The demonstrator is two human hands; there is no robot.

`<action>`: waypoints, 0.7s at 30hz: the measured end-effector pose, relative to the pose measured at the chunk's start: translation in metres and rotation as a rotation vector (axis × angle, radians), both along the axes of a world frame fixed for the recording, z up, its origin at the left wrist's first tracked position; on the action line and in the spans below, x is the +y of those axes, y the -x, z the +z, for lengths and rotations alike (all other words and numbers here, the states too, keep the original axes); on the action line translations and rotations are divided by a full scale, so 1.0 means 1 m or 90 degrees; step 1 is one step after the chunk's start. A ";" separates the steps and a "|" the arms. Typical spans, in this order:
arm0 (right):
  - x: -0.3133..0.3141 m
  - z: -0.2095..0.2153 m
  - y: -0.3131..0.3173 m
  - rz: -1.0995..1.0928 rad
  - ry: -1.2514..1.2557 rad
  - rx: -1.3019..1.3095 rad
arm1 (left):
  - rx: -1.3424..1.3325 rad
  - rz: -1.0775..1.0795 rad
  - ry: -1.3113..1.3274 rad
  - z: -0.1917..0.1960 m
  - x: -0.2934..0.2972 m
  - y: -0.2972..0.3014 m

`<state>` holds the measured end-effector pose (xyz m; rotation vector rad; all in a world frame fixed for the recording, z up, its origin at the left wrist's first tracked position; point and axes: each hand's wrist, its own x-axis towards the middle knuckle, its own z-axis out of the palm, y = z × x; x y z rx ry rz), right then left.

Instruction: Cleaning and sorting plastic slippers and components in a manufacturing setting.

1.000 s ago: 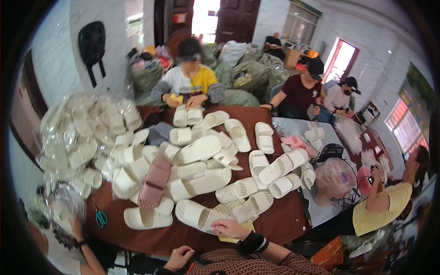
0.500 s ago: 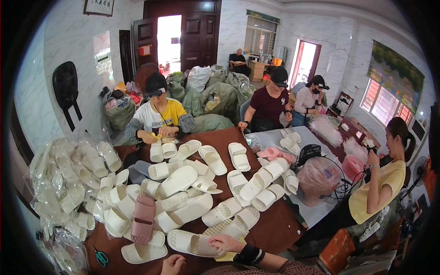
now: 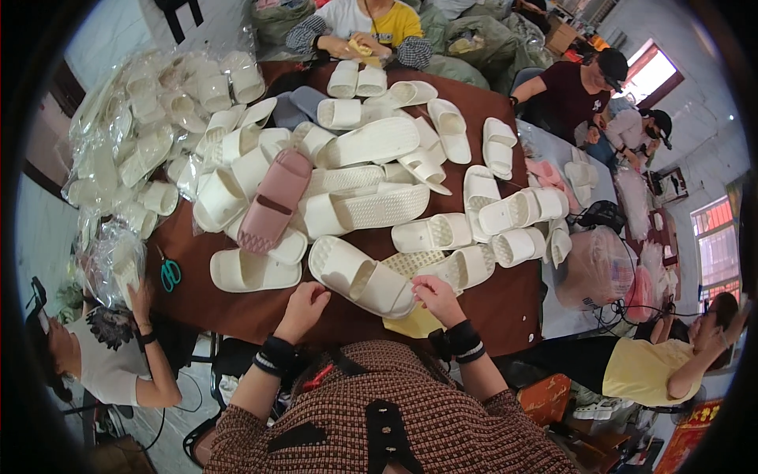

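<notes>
Fingers of left hand (image 3: 303, 310) loosely curled, half open, nothing seen held; right hand's (image 3: 440, 302) bent beside slipper toe, grip hidden, cannot tell. Far left: clear, glossy plastic wrapping (image 3: 130, 130) blurs white slippers inside. Between 2 hands: thick-soled white plastic slipper (image 3: 371, 283) on brown tabletop (image 3: 355, 325). Beyond: co-worker's white-and-yellow shirt (image 3: 407, 28), cut off, print too small. Under toe: flat yellow piece (image 3: 414, 323), partly covered.

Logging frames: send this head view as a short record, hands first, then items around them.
left hand: loosely curled, beside nearest white slipper, contact unclear
right hand: at that slipper's right end, grip unclear
under slipper's right end: yellow sheet
beyond: loose white slippers, one dusky-pink slipper
far left: slippers in clear bags
left edge: teal-handled scissors
table cover: brown cloth
</notes>
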<state>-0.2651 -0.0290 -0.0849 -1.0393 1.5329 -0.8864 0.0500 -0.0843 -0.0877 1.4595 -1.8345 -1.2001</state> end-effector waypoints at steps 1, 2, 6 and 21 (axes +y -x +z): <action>0.000 -0.012 0.002 0.020 0.046 0.067 | -0.005 0.019 -0.019 -0.006 -0.001 -0.001; 0.000 -0.020 0.000 0.009 0.118 0.121 | -0.010 0.036 -0.039 -0.008 -0.001 0.000; -0.005 -0.035 0.002 0.052 0.056 0.231 | 0.025 0.096 -0.068 -0.011 -0.005 0.005; 0.028 -0.031 0.000 -0.113 -0.241 -0.221 | 0.265 0.012 -0.396 -0.025 -0.030 0.002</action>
